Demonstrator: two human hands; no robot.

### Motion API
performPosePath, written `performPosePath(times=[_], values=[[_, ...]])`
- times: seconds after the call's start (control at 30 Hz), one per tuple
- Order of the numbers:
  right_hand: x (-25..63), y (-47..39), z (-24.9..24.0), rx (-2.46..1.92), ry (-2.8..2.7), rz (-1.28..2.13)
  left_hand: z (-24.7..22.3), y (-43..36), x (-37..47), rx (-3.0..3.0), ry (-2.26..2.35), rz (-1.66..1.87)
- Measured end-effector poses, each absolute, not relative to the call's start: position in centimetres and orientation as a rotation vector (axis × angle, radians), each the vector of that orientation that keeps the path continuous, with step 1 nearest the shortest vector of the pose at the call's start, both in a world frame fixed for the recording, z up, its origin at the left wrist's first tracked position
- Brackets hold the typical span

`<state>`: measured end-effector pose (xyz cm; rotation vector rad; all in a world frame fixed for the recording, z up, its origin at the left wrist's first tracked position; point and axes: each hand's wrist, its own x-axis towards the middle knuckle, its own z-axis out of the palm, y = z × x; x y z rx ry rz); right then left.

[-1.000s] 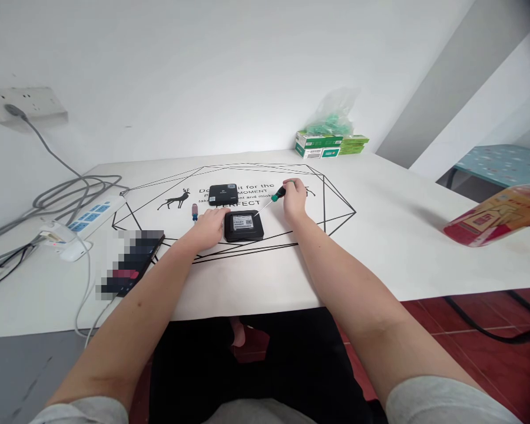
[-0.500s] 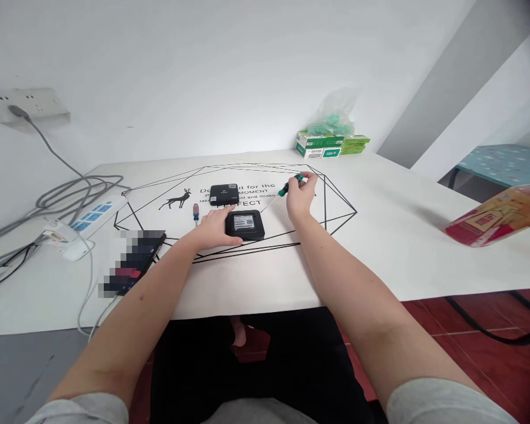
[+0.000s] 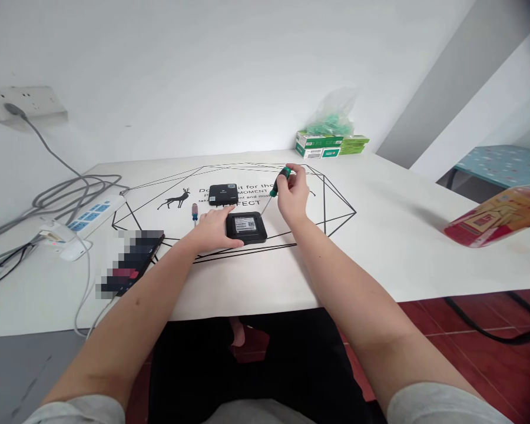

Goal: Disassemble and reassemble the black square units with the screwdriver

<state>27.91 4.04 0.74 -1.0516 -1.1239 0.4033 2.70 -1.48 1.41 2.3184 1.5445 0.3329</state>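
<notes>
A square black device (image 3: 246, 228) with a white label lies flat on the table. My left hand (image 3: 214, 229) holds its left side, thumb at the near edge and fingers at the far corner. Over its right side, my right hand (image 3: 294, 191) grips a green and black screwdriver (image 3: 280, 181), whose thin shaft slants down to the device's upper right edge. The exact spot of the tip is too small to tell. Behind the device lies a second flat black case (image 3: 223, 194) with small stickers. A small screwdriver with a red and blue handle (image 3: 195, 212) rests beside my left hand.
A phone (image 3: 136, 262), partly pixelated, lies left of my left forearm. Further left are a power strip (image 3: 97, 213) and tangled cables. Green and white boxes (image 3: 320, 145) under a plastic bag stand at the back wall. A red and orange package (image 3: 490, 218) is at the right.
My right hand has moved left and tipped the screwdriver more upright, its handle now nearer the device. The device has shifted slightly right. My left hand keeps its hold.
</notes>
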Motion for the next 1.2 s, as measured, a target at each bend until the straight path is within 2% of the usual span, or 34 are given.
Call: performPosePath(times=[0.1,0.27,0.4,0.77,1.2], values=[[27.2,2.8,1.5,-1.015,-1.214,0.376,1.3,-1.5,2.8,2.329,1.529,0.419],[26.7,2.0,1.9,-1.005,-1.288,0.411,0.9,-1.2,2.7,2.378,1.499,0.297],[26.9,2.7,1.3,-0.996,-1.339,0.295,0.9,-1.0,2.5,2.398,1.470,0.267],[27.2,4.6,-0.5,-0.911,-1.458,0.042,0.3,-0.4,1.8,2.338,1.501,-0.109],[27.0,4.5,-0.5,-0.865,-1.494,0.047,0.0,0.0,1.9,2.343,1.498,-0.058]])
